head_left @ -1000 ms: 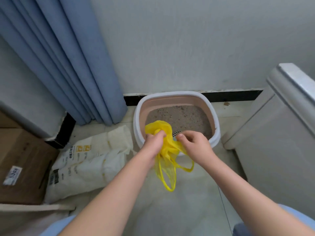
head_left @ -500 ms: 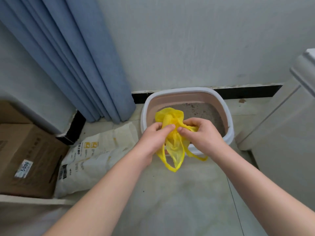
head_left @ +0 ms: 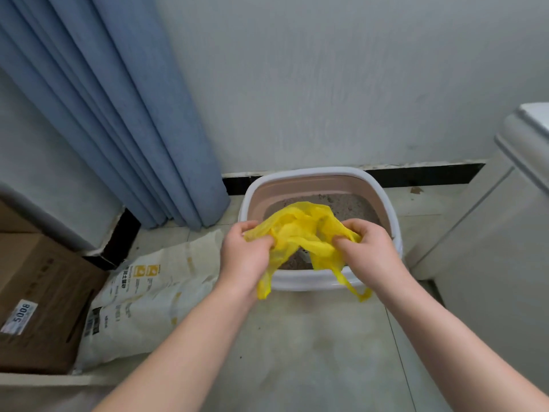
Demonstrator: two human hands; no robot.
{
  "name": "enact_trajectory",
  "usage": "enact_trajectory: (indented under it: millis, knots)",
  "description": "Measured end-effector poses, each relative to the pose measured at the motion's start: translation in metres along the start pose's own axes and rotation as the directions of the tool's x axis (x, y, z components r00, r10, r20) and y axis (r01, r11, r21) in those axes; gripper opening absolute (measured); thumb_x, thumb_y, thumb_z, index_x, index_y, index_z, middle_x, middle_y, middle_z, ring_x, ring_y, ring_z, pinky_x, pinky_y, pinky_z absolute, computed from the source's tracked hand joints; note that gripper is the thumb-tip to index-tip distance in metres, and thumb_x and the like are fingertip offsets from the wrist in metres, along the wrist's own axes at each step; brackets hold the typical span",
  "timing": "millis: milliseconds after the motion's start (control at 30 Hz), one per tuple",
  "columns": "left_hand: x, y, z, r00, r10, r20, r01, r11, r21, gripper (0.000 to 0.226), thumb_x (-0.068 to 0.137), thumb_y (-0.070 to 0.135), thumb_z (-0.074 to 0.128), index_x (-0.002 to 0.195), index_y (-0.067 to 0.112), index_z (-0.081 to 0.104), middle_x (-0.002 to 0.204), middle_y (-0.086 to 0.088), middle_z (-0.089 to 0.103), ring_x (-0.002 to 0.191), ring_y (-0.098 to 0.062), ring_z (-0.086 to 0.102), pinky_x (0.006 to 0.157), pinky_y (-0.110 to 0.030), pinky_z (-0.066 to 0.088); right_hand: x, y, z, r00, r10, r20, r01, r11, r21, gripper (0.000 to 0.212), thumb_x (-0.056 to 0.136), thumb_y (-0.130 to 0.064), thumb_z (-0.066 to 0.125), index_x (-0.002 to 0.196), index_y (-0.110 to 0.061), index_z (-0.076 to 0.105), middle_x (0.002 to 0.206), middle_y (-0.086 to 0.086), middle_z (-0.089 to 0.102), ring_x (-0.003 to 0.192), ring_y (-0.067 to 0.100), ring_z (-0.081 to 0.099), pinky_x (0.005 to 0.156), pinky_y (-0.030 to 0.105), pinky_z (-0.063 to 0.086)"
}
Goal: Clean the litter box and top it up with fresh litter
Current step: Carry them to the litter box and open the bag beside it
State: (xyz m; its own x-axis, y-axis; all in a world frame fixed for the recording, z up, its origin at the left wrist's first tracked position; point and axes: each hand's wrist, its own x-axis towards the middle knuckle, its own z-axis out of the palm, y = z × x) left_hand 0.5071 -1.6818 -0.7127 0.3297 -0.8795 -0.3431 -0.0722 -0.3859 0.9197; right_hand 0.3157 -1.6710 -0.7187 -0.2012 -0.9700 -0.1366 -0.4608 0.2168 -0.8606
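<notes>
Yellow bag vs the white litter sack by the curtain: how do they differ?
The yellow plastic bag is thin and plain; the white litter sack is opaque and printed. The yellow plastic bag is held over the litter box, gripped by the left hand and right hand; the white litter sack lies on the floor, untouched. The white litter sack is clearly larger. Both are soft, wrinkled bags.
</notes>
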Motion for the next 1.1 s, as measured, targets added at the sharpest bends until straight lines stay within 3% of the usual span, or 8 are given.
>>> enact_trajectory:
  millis: [133, 200, 367, 533, 733, 867, 967, 1100]
  knots:
    - [0.007, 0.015, -0.018, 0.988, -0.155, -0.016, 0.144, 0.95, -0.278, 0.023, 0.094, -0.006, 0.051, 0.107, 0.01, 0.061, 0.09, -0.018, 0.068, 0.065, -0.027, 0.064, 0.049, -0.032, 0.057, 0.005, 0.001, -0.003, 0.999, 0.03, -0.044, -0.033, 0.998, -0.053, 0.019, 0.087, -0.009, 0.056, 0.074, -0.017, 0.067, 0.052, -0.004, 0.051, 0.049, 0.016, 0.045, 0.049, 0.026, 0.032]
    - [0.012, 0.017, -0.028, 0.989, -0.143, -0.029, 0.134, 0.968, -0.21, 0.024, 0.095, -0.004, 0.048, 0.103, 0.011, 0.064, 0.083, -0.014, 0.066, 0.06, -0.023, 0.058, 0.043, -0.026, 0.049, 0.007, 0.0, -0.007, 0.997, 0.046, -0.064, -0.05, 0.996, -0.073, 0.017, 0.088, -0.01, 0.057, 0.075, -0.015, 0.067, 0.057, 0.003, 0.054, 0.053, 0.02, 0.048, 0.05, 0.028, 0.034]
    - [0.029, 0.019, -0.056, 0.984, 0.126, -0.122, -0.1, 0.974, 0.203, 0.027, 0.081, 0.002, 0.047, 0.085, 0.019, 0.067, 0.081, -0.004, 0.069, 0.079, -0.03, 0.065, 0.064, -0.031, 0.049, 0.014, 0.004, -0.036, 0.986, 0.085, -0.141, -0.106, 0.983, -0.147, 0.016, 0.085, -0.013, 0.056, 0.08, -0.019, 0.07, 0.066, 0.008, 0.067, 0.068, 0.03, 0.063, 0.057, 0.031, 0.046]
    - [0.035, 0.019, -0.069, 0.962, 0.273, 0.005, -0.206, 0.713, 0.67, 0.013, 0.081, 0.014, 0.052, 0.088, 0.021, 0.061, 0.091, -0.003, 0.068, 0.089, -0.032, 0.063, 0.079, -0.042, 0.055, 0.017, 0.01, -0.047, 0.979, 0.163, -0.125, -0.189, 0.952, -0.239, 0.015, 0.085, -0.013, 0.055, 0.077, -0.013, 0.069, 0.06, 0.005, 0.063, 0.068, 0.03, 0.058, 0.065, 0.035, 0.048]
    - [0.014, 0.006, -0.041, 0.955, 0.254, 0.156, -0.276, 0.56, 0.781, 0.038, 0.082, 0.04, 0.062, 0.118, 0.029, 0.055, 0.103, 0.0, 0.067, 0.103, -0.031, 0.06, 0.076, -0.035, 0.045, 0.011, 0.006, -0.036, 0.981, 0.194, -0.001, -0.184, 0.926, -0.33, 0.016, 0.084, -0.026, 0.061, 0.084, -0.014, 0.072, 0.08, 0.01, 0.071, 0.08, 0.029, 0.067, 0.078, 0.037, 0.055]
    - [0.017, 0.005, -0.042, 0.96, 0.238, 0.15, -0.253, 0.502, 0.827, 0.028, 0.084, 0.041, 0.06, 0.106, 0.026, 0.055, 0.105, -0.005, 0.067, 0.103, -0.032, 0.06, 0.074, -0.034, 0.042, 0.012, 0.013, -0.038, 0.965, 0.252, 0.07, -0.215, 0.917, -0.336, 0.032, 0.084, -0.036, 0.065, 0.093, -0.006, 0.072, 0.093, 0.02, 0.072, 0.087, 0.034, 0.069, 0.079, 0.044, 0.057]
    - [0.02, 0.006, -0.043, 0.959, 0.211, 0.19, -0.27, 0.477, 0.836, 0.019, 0.082, 0.04, 0.06, 0.095, 0.026, 0.057, 0.097, -0.001, 0.067, 0.097, -0.032, 0.061, 0.074, -0.034, 0.047, 0.012, 0.014, -0.036, 0.935, 0.296, 0.196, -0.223, 0.919, -0.324, 0.03, 0.084, -0.034, 0.066, 0.095, -0.006, 0.072, 0.08, 0.014, 0.073, 0.069, 0.024, 0.071, 0.064, 0.036, 0.061]
    - [0.021, 0.005, -0.037, 0.928, 0.185, 0.323, -0.368, 0.333, 0.868, 0.011, 0.079, 0.032, 0.06, 0.086, 0.025, 0.064, 0.092, 0.002, 0.069, 0.094, -0.029, 0.063, 0.076, -0.035, 0.053, 0.005, 0.024, -0.026, 0.842, 0.405, 0.355, -0.174, 0.828, -0.534, 0.037, 0.08, -0.041, 0.068, 0.091, -0.006, 0.07, 0.062, 0.003, 0.063, 0.049, 0.017, 0.056, 0.048, 0.021, 0.043]
